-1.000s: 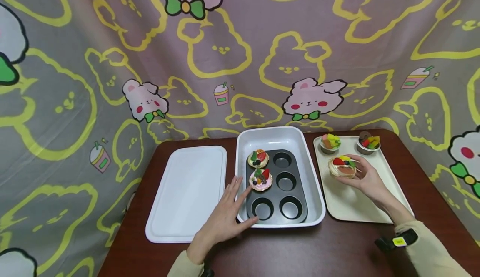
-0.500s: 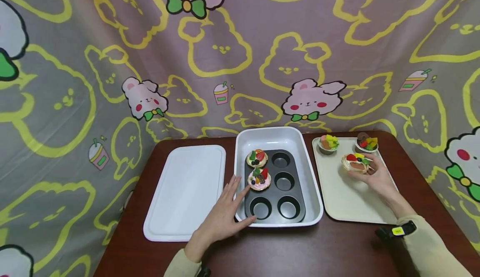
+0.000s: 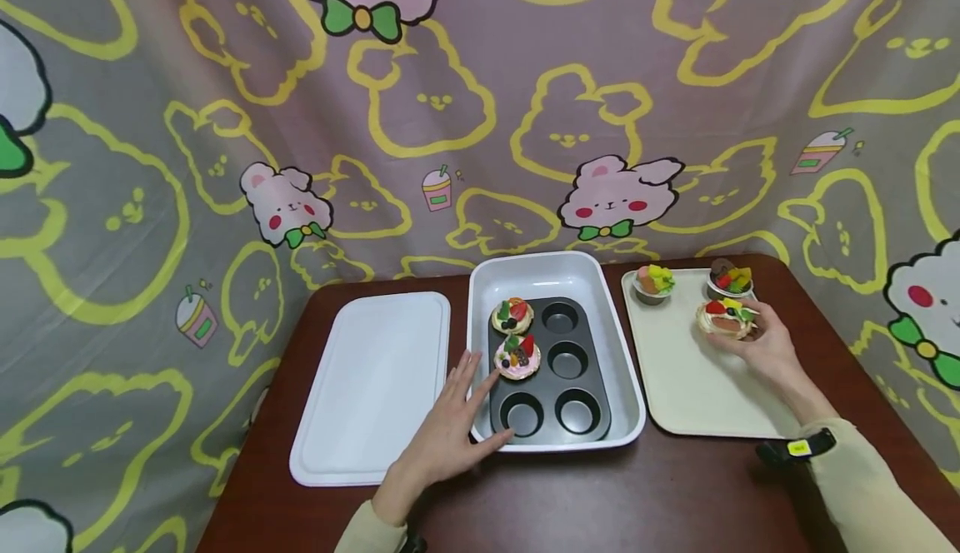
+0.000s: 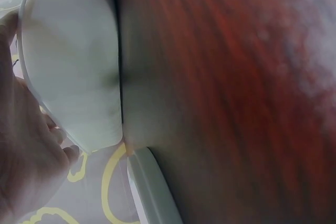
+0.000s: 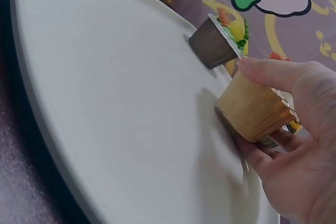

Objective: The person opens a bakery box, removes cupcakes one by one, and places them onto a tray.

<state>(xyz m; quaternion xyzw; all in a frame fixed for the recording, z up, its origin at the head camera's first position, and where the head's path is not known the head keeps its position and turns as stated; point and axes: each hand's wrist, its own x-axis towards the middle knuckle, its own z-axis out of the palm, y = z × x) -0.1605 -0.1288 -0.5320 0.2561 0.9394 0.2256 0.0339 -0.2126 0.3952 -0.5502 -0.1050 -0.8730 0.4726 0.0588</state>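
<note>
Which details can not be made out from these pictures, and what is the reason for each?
Head view: the muffin pan under the two tarts, which cover it.
Right wrist view: the held tart; its own side and the right hand hide most of its top.
Left wrist view: part of the left hand, cut off by the left edge; the table, blurred.

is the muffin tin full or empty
Partly full: the muffin tin holds two fruit tarts in its left column; its other four cups look bare in the head view.

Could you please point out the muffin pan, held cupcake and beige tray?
Muffin pan (image 3: pixel 546 386): head view, flat metal between cups.
Held cupcake (image 5: pixel 254 106): right wrist view, wrapper side.
Beige tray (image 3: pixel 686 378): head view, bare surface.
</note>
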